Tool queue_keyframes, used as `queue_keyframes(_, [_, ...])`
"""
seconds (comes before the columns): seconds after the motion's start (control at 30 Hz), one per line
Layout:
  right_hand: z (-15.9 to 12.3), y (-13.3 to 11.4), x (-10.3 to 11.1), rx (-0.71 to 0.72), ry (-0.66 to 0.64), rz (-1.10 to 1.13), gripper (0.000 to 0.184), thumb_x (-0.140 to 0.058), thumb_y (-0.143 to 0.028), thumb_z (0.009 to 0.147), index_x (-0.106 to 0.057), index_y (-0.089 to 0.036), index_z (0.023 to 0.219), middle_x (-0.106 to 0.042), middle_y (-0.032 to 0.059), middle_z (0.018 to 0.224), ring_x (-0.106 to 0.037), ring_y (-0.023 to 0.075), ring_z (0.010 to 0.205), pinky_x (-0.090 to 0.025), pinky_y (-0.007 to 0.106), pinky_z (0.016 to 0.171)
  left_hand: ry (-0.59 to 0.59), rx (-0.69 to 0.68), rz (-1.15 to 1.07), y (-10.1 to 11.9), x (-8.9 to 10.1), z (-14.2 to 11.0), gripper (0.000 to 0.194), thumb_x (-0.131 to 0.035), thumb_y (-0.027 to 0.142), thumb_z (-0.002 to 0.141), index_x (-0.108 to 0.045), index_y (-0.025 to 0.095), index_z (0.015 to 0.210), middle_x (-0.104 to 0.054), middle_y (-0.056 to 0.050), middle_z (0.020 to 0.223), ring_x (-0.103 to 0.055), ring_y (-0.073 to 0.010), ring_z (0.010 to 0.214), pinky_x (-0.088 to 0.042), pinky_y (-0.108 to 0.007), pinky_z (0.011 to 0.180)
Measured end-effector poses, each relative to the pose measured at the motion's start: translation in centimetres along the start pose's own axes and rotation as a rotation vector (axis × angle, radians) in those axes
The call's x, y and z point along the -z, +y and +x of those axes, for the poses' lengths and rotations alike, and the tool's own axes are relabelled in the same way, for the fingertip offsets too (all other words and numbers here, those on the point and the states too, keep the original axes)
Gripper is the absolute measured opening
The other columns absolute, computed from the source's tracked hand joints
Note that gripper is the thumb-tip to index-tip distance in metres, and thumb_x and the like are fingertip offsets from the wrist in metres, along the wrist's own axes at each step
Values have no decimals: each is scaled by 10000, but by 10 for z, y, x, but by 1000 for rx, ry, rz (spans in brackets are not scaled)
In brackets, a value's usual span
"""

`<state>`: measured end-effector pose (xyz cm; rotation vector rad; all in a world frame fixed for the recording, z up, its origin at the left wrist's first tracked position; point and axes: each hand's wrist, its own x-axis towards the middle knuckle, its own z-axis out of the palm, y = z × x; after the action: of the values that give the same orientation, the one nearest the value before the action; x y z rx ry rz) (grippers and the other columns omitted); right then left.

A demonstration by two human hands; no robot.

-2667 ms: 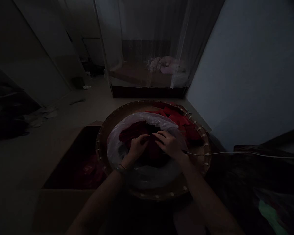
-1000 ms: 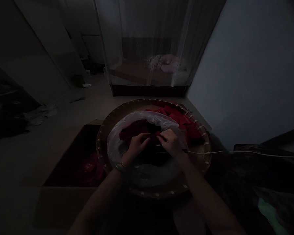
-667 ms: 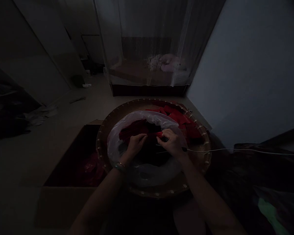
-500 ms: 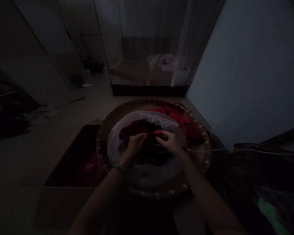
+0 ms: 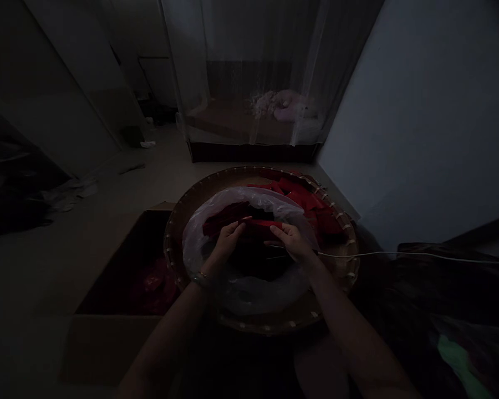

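Observation:
Between both hands, a flat, folded-looking red piece (image 5: 263, 224) is stretched level; whether it is cloth or paper cannot be made out in the dark. My left hand (image 5: 228, 239) pinches its left end, thumb on top. The right end is gripped by my right hand (image 5: 291, 241). Both hands are above the dark opening of a whitish plastic bag (image 5: 249, 299), which lies in a round woven bamboo tray (image 5: 177, 213). Dark red material (image 5: 222, 217) shows inside the bag. Thin pale lines run beside my right hand, near the end of a white cord (image 5: 378, 254).
Several red pieces (image 5: 311, 205) lie at the tray's far right. Left of it stands an open cardboard box (image 5: 112, 332) with red material inside. A netted bed (image 5: 228, 124) is beyond, a pale wall (image 5: 424, 127) to the right. Dark heaped items lie at lower right.
The red piece now shows a wider, flatter face between my hands. My right thumb has come up onto it, and both hands have shifted only slightly.

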<state>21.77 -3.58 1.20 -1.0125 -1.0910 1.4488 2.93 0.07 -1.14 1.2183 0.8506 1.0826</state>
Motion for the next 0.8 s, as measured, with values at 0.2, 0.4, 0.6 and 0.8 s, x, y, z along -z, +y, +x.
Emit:
queue_keyframes(0.2, [-7, -7, -1, -122, -160, 42, 371, -603, -415, 798, -627, -189, 1092, -662, 61, 1089, -612, 205, 977, -590, 346, 696, -44, 60, -36, 0, 0, -2, 396, -659, 496, 712, -684, 139, 882, -670, -19, 779, -626, -156, 695, -531, -292, 663])
queue_keyframes(0.4, [-3, -4, 6, -125, -201, -77, 463, -456, -546, 853, -633, -186, 1086, -679, 80, 1054, -619, 216, 963, -557, 330, 720, 35, -166, 290, 6, 2, -3, 385, -534, 488, 814, -678, 153, 940, -687, -51, 874, -626, -202, 845, -495, -308, 758])
queue_keyframes(0.6, [6, 14, 10, -105, -212, -113, 563, -410, -621, 843, -637, -172, 1095, -691, 55, 1039, -611, 199, 1001, -406, 374, 987, -23, -700, 991, 7, 6, -7, 688, -703, 403, 688, -467, 219, 1307, -553, -100, 1263, -434, -282, 1185, -341, -455, 1007])
queue_keyframes(0.8, [8, 20, 7, -124, -248, -76, 532, -436, -627, 826, -653, -195, 1048, -706, 29, 937, -628, 178, 943, -441, 347, 945, -91, -690, 1274, -3, 2, -9, 561, -661, 339, 722, -523, 214, 1251, -627, -90, 1142, -448, -304, 1083, -374, -464, 893])
